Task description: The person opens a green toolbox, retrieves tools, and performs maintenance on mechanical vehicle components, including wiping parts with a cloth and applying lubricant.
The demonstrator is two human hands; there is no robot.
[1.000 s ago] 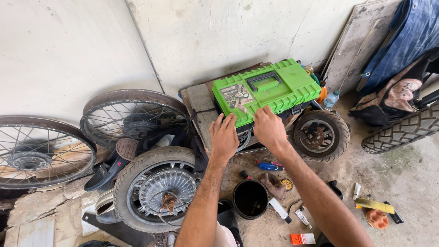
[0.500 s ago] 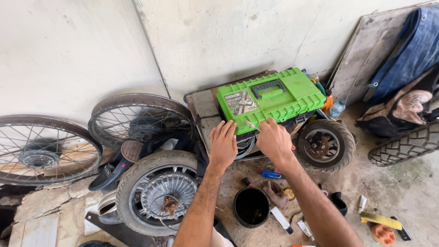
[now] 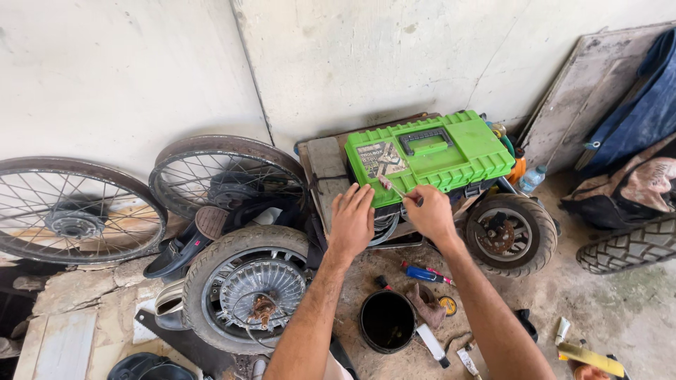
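Toolbox [image 3: 436, 151], green with a black handle, lies just beyond my fingers. Right hand [image 3: 429, 211] pinches a thin tool [image 3: 391, 186] against its front edge; left hand [image 3: 352, 219] rests flat beside, fingers spread.

Glossy green plastic toolbox [image 3: 429, 151], rough rubber tyre [image 3: 224, 248], matt concrete wall [image 3: 366, 56]
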